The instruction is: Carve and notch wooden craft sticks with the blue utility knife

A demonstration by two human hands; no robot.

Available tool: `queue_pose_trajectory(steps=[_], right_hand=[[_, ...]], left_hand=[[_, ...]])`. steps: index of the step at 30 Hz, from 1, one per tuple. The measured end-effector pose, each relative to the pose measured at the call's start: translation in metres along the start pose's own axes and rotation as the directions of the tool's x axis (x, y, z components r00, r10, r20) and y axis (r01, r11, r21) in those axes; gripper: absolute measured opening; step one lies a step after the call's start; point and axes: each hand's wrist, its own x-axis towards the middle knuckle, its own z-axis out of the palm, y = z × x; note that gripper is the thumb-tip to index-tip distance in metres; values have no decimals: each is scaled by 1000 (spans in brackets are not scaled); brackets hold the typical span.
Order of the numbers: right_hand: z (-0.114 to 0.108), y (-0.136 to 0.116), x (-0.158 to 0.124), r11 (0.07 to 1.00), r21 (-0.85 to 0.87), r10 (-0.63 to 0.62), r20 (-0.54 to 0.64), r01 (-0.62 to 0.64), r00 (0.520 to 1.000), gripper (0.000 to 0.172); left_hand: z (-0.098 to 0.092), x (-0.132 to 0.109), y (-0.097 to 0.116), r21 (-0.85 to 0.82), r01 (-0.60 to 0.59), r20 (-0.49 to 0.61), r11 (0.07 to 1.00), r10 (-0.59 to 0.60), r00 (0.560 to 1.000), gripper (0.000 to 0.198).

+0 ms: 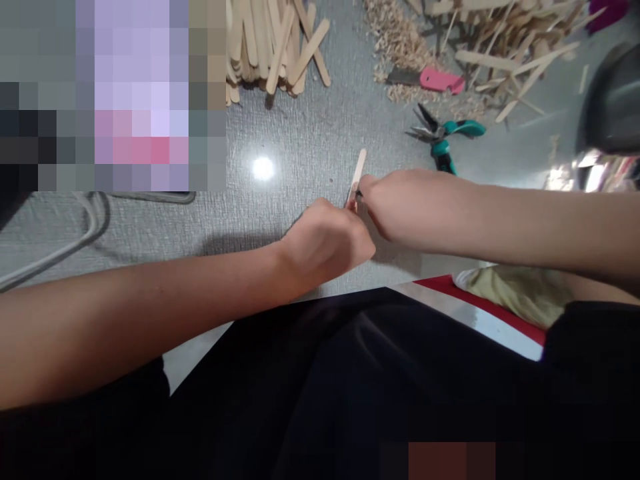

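Observation:
A wooden craft stick (359, 165) stands up out of the closed fingers of my left hand (330, 233), tilted slightly right. Its lower part is hidden behind that hand. My right hand (376, 197) is closed close beside the stick. A tiny dark tip shows between its fingers and the wood, but what it belongs to cannot be made out. Beyond the right hand lie teal-and-black pliers (441, 133) with their handles spread. A pink-handled cutter (443, 80) rests beside wood shavings (400, 40).
A pile of craft sticks (257, 47) lies at the back middle. Split stick pieces (520, 63) are heaped at the back right, near a dark rounded object (617, 100). A pale cable (55, 257) runs along the grey table (225, 213) at left. The upper left is blurred out.

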Motion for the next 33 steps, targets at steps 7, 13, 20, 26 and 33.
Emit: queue_pose_trajectory(steps=[7, 13, 20, 26, 33], right_hand=[[-1, 17, -14, 996, -60, -79, -234, 67, 969, 28], [36, 34, 3, 993, 37, -59, -680, 114, 731, 52], [53, 57, 19, 981, -59, -169, -718, 183, 675, 43], [46, 62, 14, 966, -133, -258, -585, 223, 769, 39], [61, 68, 30, 934, -142, -320, -737, 326, 595, 38]], left_hand=[[8, 4, -22, -397, 173, -335, 901, -318, 887, 19], [19, 20, -40, -948, 15, -193, 318, -612, 767, 53], [11, 19, -39, -990, -139, -111, -36, -425, 898, 71], [6, 19, -43, -993, -114, -97, -19, -403, 910, 63], [8, 16, -43, -948, -71, -237, 310, -537, 809, 51]])
